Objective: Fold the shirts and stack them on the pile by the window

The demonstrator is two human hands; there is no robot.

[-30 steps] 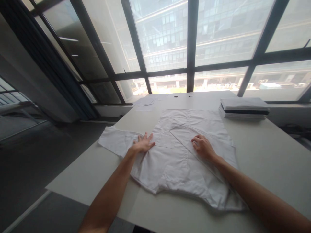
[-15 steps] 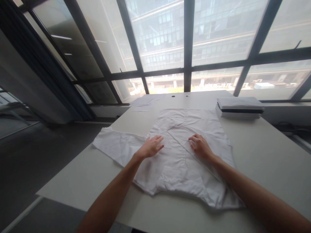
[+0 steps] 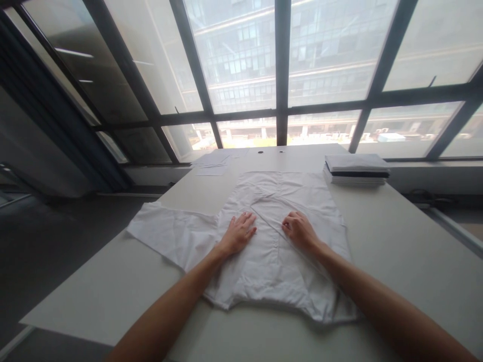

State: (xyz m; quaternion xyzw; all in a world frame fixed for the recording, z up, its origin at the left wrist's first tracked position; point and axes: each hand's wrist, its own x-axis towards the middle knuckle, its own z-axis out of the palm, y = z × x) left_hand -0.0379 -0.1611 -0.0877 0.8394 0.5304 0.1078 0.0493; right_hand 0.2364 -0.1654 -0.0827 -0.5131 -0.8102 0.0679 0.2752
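Note:
A white shirt [image 3: 260, 276] lies spread on the white table, its buttons running down the middle. One sleeve [image 3: 169, 229] reaches out to the left, while the other is folded diagonally across the body. My left hand [image 3: 239, 234] rests flat on the shirt just left of the button line, fingers spread. To the right of that line, my right hand [image 3: 300, 230] has its fingers curled together on the folded sleeve fabric; the fingertips are partly hidden.
On the white table [image 3: 396, 261], a stack of folded white cloth with a dark layer [image 3: 356, 169] stands at the back right. Loose paper sheets [image 3: 211, 163] lie at the back left. Tall windows [image 3: 245, 60] rise behind, with a dark curtain [image 3: 49, 110] at left.
My right hand's fingers have drawn closer together on the fabric. My left hand stays flat on the shirt. The view has turned slightly to the right.

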